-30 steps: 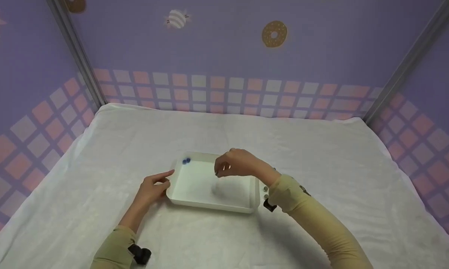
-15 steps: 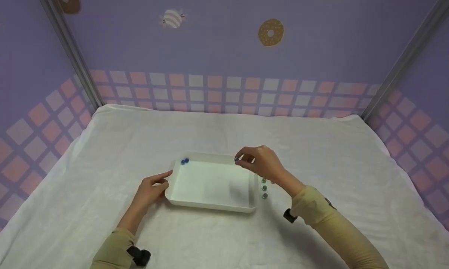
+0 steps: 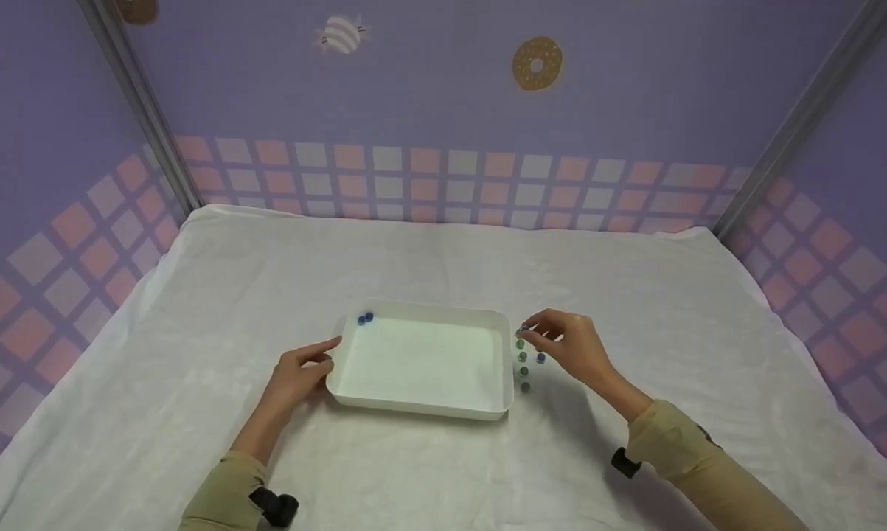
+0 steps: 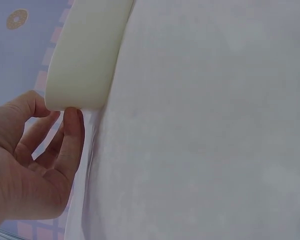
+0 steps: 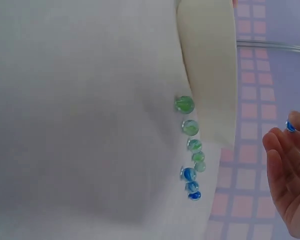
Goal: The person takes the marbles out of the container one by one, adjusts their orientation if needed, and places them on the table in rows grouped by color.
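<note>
A white rectangular tray (image 3: 421, 405) lies on the cloth, with two blue marbles (image 3: 366, 318) in its far left corner. My left hand (image 3: 301, 371) has its fingertips against the tray's left end; in the left wrist view, fingers (image 4: 71, 135) touch the outside of that wall. Just past the tray's right side, my right hand (image 3: 572, 346) pinches a blue marble (image 5: 290, 126) between thumb and fingertips, above the cloth. Green marbles (image 3: 524, 372) line up along the tray's right wall. Beside them sits another blue marble (image 3: 540, 358), part of a small blue group in the right wrist view.
White cloth (image 3: 428, 479) covers the table. Purple walls (image 3: 443, 96) with pink and white squares stand at the back and both sides, with grey posts (image 3: 137, 103) in the corners.
My right hand has moved from over the tray to the right, past its right wall, with the blue marble held. The left hand and the two marbles in the tray have stayed put.
</note>
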### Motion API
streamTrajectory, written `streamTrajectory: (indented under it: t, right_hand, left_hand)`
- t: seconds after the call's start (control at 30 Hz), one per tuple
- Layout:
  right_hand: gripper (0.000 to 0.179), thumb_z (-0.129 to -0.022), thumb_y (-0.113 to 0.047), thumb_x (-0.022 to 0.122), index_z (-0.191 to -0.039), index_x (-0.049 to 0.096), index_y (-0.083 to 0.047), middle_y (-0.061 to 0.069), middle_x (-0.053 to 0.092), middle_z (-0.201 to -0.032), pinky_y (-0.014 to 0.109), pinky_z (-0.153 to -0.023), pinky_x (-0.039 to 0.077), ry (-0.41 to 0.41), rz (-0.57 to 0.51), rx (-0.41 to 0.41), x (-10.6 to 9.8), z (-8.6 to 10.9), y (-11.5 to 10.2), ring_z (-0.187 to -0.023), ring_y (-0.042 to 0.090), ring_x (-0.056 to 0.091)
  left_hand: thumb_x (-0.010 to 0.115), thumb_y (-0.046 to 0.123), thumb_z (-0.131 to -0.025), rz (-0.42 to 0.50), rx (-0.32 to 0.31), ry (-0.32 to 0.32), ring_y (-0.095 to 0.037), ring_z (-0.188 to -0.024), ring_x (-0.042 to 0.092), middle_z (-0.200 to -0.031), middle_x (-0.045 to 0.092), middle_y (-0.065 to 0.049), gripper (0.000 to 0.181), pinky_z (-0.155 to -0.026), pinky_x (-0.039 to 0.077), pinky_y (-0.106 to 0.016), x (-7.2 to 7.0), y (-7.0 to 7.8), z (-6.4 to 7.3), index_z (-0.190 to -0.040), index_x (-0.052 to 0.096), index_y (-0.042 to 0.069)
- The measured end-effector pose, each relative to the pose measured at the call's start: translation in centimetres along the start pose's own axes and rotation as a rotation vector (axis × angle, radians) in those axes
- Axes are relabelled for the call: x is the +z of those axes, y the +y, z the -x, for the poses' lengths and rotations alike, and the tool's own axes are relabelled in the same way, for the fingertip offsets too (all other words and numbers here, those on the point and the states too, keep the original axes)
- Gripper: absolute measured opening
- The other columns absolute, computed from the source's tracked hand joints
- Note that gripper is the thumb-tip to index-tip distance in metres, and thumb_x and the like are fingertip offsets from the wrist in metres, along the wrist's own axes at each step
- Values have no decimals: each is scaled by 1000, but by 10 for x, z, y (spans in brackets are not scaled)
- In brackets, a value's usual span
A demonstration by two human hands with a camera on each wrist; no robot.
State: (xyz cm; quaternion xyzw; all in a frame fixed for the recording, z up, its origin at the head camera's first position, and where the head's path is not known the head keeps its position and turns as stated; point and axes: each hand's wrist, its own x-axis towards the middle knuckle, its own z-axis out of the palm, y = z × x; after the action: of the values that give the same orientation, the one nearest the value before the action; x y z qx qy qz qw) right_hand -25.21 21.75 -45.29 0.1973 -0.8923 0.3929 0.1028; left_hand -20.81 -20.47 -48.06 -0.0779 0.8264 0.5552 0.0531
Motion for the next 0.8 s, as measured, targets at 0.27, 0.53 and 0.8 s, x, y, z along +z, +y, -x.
streamTrajectory:
  t: [0.27, 0.53, 0.8]
  right_hand:
    - [11, -89, -23, 74, -98, 76, -18, -3, 75, -84, 21, -63, 53, 2, 60, 59, -7, 21, 19, -72, 11, 67]
    - [12, -86, -23, 77, -96, 76, -17, -1, 74, -86, 23, -67, 53, -44, 106, 155, 0, 34, 32, -75, 11, 66]
    - [10, -84, -20, 78, -94, 77, -17, -1, 75, -88, 27, -68, 52, -72, 115, 244, 8, 39, 36, -75, 11, 64]
  left_hand:
    - [52, 9, -98, 22, 30, -29, -13, -78, 52, -117, 56, -15, 44, -68, 50, -24, -1, -3, 0, -142, 56, 15]
    - [52, 9, -98, 12, 27, -20, -13, -79, 53, -117, 56, -15, 44, -68, 49, -25, -1, -2, 0, -142, 56, 14]
    - [52, 9, -98, 14, 26, -13, -13, -77, 53, -115, 57, -15, 44, -67, 49, -25, 0, -2, -1, -141, 57, 15]
